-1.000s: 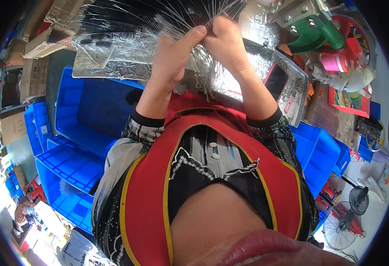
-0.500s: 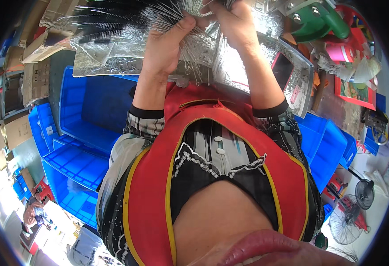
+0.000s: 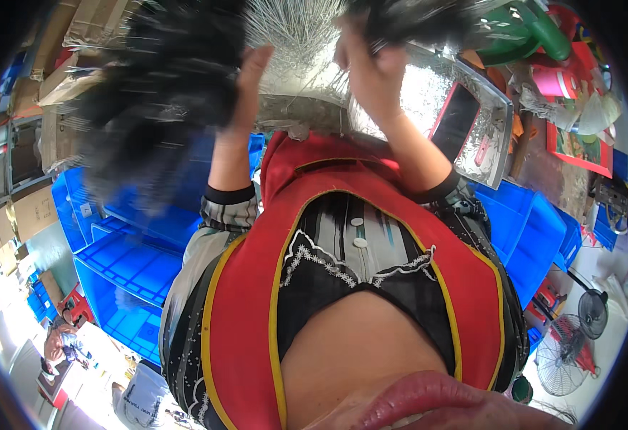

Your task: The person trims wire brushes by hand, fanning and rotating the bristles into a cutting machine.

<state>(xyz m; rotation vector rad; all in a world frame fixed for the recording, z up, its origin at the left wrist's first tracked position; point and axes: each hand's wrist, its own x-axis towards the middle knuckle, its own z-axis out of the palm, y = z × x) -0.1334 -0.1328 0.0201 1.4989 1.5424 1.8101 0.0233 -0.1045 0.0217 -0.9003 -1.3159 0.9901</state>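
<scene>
A big bunch of black-bristled wire brushes (image 3: 163, 86), smeared by motion, spreads out on the left. My left hand (image 3: 249, 79) is closed at its inner edge, with the thumb up and the other fingers mostly hidden. My right hand (image 3: 375, 75) grips a second, smaller bunch of black-bristled wire brushes (image 3: 425, 21), also blurred, at the upper right. Between the hands lies a heap of thin silver wires (image 3: 296, 32) on a silvery work surface (image 3: 285, 111). The far ends of both bunches run past the picture's upper edge.
A phone (image 3: 456, 122) lies in a metal tray (image 3: 496, 136) right of my right hand. Beyond it are a green machine part (image 3: 550, 36) and a pink spool (image 3: 547, 84). Blue crates (image 3: 124, 265) stand at both sides, cardboard boxes (image 3: 31, 211) at left, a fan (image 3: 561, 351) at lower right.
The hands, close together over the wires before, have moved apart. The large black bunch has swung down and left over the blue crates; a smaller bunch is now at my right hand.
</scene>
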